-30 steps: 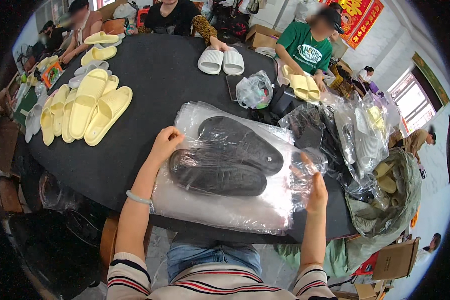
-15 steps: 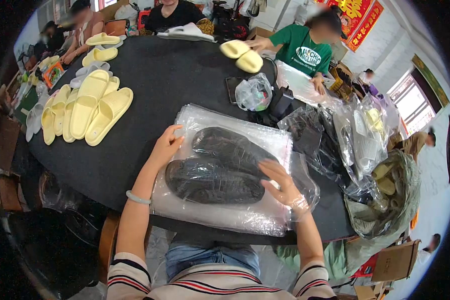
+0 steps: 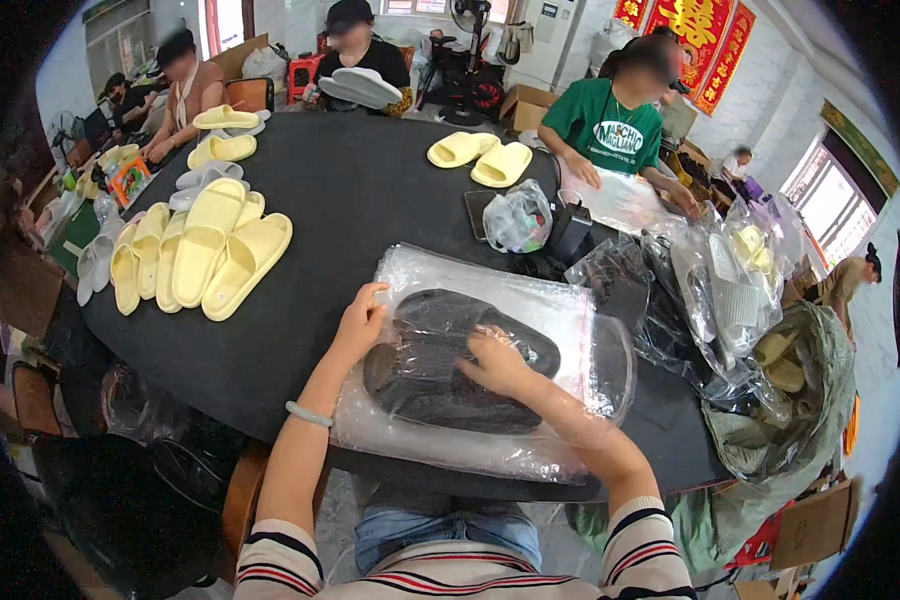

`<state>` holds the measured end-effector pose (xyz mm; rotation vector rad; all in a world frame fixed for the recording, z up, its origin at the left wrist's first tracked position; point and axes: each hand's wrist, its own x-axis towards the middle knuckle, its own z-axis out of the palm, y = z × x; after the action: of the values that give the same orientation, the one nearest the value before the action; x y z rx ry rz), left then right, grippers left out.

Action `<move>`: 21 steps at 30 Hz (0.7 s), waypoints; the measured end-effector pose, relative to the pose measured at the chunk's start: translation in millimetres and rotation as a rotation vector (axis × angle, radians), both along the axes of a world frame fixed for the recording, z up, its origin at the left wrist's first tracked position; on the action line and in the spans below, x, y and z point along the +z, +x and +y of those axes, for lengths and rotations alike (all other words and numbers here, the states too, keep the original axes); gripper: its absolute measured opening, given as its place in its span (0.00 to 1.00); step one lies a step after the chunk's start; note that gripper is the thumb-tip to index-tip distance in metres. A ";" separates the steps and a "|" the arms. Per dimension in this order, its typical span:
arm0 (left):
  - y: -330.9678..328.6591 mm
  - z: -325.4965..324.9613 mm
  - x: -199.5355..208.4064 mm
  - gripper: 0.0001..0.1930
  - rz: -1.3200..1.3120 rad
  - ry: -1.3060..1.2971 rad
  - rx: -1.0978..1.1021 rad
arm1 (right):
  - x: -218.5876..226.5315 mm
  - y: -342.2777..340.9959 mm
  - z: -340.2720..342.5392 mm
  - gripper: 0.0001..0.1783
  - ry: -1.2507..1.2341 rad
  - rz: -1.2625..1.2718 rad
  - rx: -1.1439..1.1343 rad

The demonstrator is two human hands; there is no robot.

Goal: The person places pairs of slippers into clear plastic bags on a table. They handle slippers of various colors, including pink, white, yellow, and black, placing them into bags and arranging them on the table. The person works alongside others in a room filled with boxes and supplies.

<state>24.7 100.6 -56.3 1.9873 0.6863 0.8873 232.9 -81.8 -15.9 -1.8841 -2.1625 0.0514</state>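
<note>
A pair of black slippers lies side by side inside a clear plastic bag, on a stack of clear bags at the table's near edge. The bag's loose end stretches around my right forearm. Over the middle of the slippers is my right hand, its fingers curled; what they hold, if anything, is hidden. My left hand rests at the left edge of the stack, thumb and forefinger apart, a pale bangle on the wrist.
Yellow slippers are heaped at the left. Another yellow pair lies near a person in green. A small bag, bagged slippers and a green sack stand to the right. Others sit around the black table.
My right hand has moved left over the slippers and its fingers have curled. The slippers now lie closer together. Across the table, the person in green has let go of the yellow pair.
</note>
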 end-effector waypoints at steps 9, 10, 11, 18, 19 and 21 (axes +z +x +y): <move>4.6 -7.6 3.8 0.12 -0.032 0.001 0.037 | -33.1 111.7 -204.0 0.17 -0.006 0.275 -0.710; 3.6 -6.5 2.2 0.12 -0.045 0.005 0.044 | -23.2 121.7 -225.4 0.17 0.035 0.364 -0.624; 2.5 -4.6 -1.1 0.12 -0.052 0.010 0.049 | -31.7 108.4 -232.7 0.14 0.366 0.298 -0.787; -4.7 -4.5 5.7 0.11 -0.102 -0.022 0.064 | 57.5 168.1 -302.6 0.23 0.743 0.913 -0.928; 0.4 -6.4 8.4 0.11 -0.098 -0.018 0.038 | 65.4 199.2 -330.9 0.22 0.536 0.571 -0.877; -0.4 -5.1 5.6 0.12 -0.119 -0.019 0.034 | 78.4 207.1 -305.7 0.21 0.506 0.469 -0.882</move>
<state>24.2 95.5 -50.7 1.8943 0.6594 1.0072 440.1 -387.6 62.5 -2.0498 -0.8291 -0.1888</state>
